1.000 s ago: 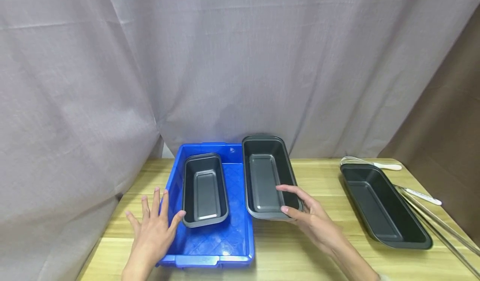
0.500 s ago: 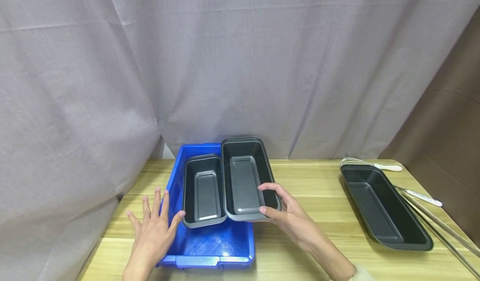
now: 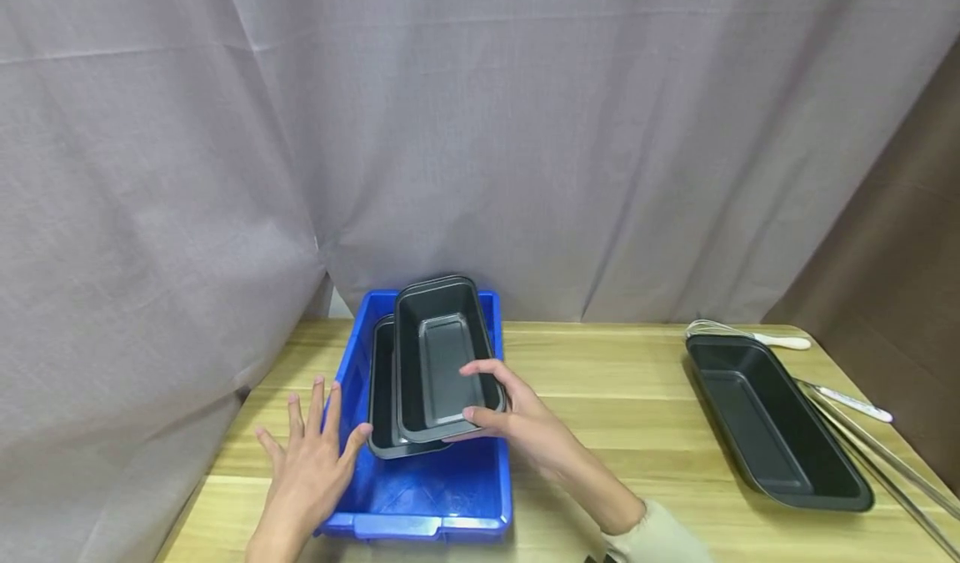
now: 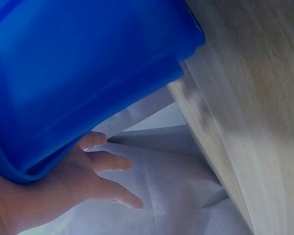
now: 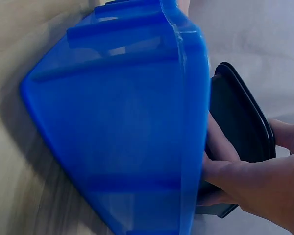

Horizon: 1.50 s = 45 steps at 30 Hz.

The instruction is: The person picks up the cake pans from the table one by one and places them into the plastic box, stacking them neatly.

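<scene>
My right hand grips the near right corner of a dark loaf pan, thumb and a finger inside it and other fingers underneath. That pan hangs over the blue bin and overlaps a second dark loaf pan inside the bin, hiding most of it. In the right wrist view, fingers lie against the held pan's underside, above the bin's rim. My left hand has its fingers spread at the bin's left rim; the left wrist view shows the hand right against the bin's wall.
Farther right on the wooden table lies another dark loaf pan. Behind it is a whisk with a white handle. A white-handled utensil and long metal rods lie beside it. A grey curtain hangs behind.
My right hand has carried the loaf pan leftward, from beside the bin's right edge to over the bin and the other pan. My left hand has stayed in place.
</scene>
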Tool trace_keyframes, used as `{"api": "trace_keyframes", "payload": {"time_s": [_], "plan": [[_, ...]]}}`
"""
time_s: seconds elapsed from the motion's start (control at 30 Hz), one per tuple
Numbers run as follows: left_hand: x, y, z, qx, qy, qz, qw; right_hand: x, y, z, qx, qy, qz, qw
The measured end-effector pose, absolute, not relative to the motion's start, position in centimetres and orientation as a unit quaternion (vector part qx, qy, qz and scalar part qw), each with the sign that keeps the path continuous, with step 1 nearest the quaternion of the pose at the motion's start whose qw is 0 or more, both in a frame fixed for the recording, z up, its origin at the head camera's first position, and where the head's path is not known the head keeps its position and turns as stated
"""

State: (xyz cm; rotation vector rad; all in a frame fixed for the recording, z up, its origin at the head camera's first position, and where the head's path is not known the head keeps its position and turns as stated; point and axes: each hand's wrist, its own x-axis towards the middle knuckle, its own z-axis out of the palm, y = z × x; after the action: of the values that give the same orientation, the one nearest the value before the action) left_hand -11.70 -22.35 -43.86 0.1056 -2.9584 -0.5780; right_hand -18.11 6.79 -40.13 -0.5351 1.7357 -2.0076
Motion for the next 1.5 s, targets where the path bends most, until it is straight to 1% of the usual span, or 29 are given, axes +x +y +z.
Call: {"api": "trace_keyframes", "payload": {"time_s": [0.27, 0.73, 1.2, 1.27, 1.37, 1.5], "plan": [[-11.6, -22.4, -43.9, 0.036, -0.977, -0.2, 0.058, -18.3, 4.6, -41.0, -0.2, 0.574, -0.754, 0.248], [-11.8, -22.4, -43.8, 0.037, -0.977, -0.205, 0.044, -18.8, 1.8, -42.1, -0.188, 0.583, -0.748, 0.254], [-11.7, -22.4, -43.6, 0.037, -0.976, -0.212, 0.044, -19.7, 1.3, -41.7, -0.175, 0.648, -0.689, 0.272], [-11.7, -22.4, -43.7, 0.036, -0.975, -0.213, 0.045, -19.8, 1.3, -41.7, -0.173, 0.661, -0.679, 0.271], [-11.7, -22.4, -43.8, 0.037, -0.975, -0.215, 0.045, -19.7, 1.3, -41.7, -0.176, 0.692, -0.652, 0.254], [-11.8, -22.4, -43.8, 0.036, -0.974, -0.218, 0.042, -19.5, 1.3, -41.7, -0.192, 0.756, -0.591, 0.203]]}}
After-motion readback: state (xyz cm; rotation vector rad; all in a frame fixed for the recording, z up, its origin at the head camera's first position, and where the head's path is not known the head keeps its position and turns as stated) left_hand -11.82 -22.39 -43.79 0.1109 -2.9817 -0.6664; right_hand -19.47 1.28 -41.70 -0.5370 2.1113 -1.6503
